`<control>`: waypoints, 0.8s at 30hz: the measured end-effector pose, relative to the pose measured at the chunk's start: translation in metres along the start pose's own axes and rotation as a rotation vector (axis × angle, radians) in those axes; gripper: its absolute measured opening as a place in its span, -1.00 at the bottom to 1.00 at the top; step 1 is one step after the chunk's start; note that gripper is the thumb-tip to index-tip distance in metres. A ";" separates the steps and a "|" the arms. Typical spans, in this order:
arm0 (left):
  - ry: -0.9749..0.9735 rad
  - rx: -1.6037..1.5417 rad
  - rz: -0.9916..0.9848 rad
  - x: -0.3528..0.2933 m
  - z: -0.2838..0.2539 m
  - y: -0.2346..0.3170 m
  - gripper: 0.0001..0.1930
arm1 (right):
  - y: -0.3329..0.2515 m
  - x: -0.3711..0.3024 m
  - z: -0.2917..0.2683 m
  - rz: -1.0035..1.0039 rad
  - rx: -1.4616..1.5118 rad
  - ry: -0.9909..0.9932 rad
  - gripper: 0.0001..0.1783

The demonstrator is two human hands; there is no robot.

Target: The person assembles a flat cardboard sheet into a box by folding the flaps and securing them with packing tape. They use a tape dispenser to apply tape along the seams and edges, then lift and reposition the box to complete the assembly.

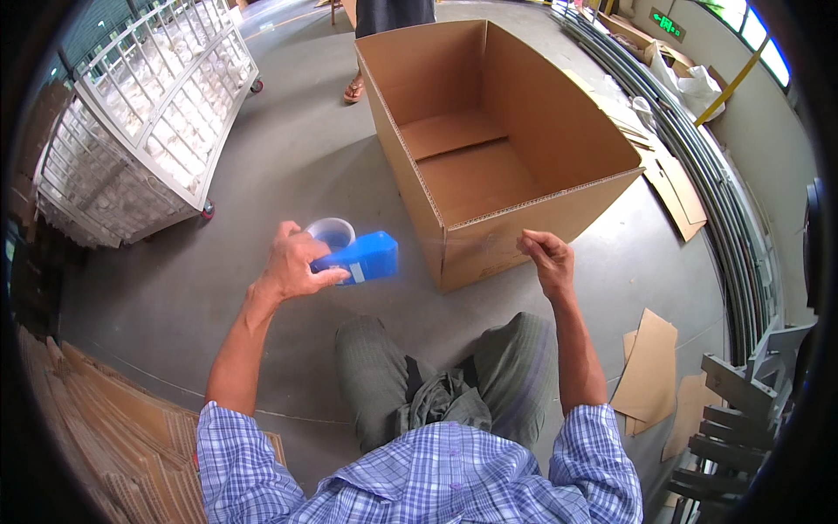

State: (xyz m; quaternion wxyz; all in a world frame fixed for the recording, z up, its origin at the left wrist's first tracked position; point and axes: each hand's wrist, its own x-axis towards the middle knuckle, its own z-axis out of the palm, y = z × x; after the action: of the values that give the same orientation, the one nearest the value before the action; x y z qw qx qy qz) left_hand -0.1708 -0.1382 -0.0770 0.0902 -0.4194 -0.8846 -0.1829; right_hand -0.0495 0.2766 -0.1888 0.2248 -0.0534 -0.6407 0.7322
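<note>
My left hand (297, 262) grips a blue tape dispenser (374, 257) that carries a roll of clear tape (332, 230). It is held above the floor, left of a large cardboard box (524, 218). The box stands upright with its top open, and a seam crosses its bare bottom. In front of the box's near side, my right hand (548, 255) is raised with thumb and fingers pinched together. Whatever lies between those fingertips is too small or too clear to make out.
A white wire cage cart (166, 113) on casters, full of white bundles, stands at the far left. Someone's sandaled foot (353, 89) is behind the box. Cardboard pieces (648, 371) and long grey pipes (698, 175) lie at right, stacked cardboard (113, 428) at lower left.
</note>
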 end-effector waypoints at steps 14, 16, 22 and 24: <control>0.045 -0.042 -0.036 -0.004 0.022 -0.028 -0.62 | 0.013 0.011 0.020 -0.139 -0.131 0.175 -0.79; 0.062 -0.061 -0.016 -0.011 0.023 -0.028 -0.62 | 0.014 0.010 0.014 -0.070 -0.171 0.179 -0.78; 0.065 -0.055 -0.045 -0.019 0.028 -0.031 -0.65 | 0.019 0.013 0.028 -0.166 -0.116 0.203 -0.77; 0.074 -0.055 -0.052 -0.014 0.030 -0.033 -0.65 | 0.020 0.013 0.042 -0.211 -0.208 0.286 -0.74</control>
State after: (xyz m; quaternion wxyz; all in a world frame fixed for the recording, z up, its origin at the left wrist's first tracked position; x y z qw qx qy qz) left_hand -0.1877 -0.1556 -0.1168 0.1068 -0.3913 -0.8860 -0.2247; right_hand -0.0821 0.2423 -0.1982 0.3820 -0.1122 -0.6767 0.6193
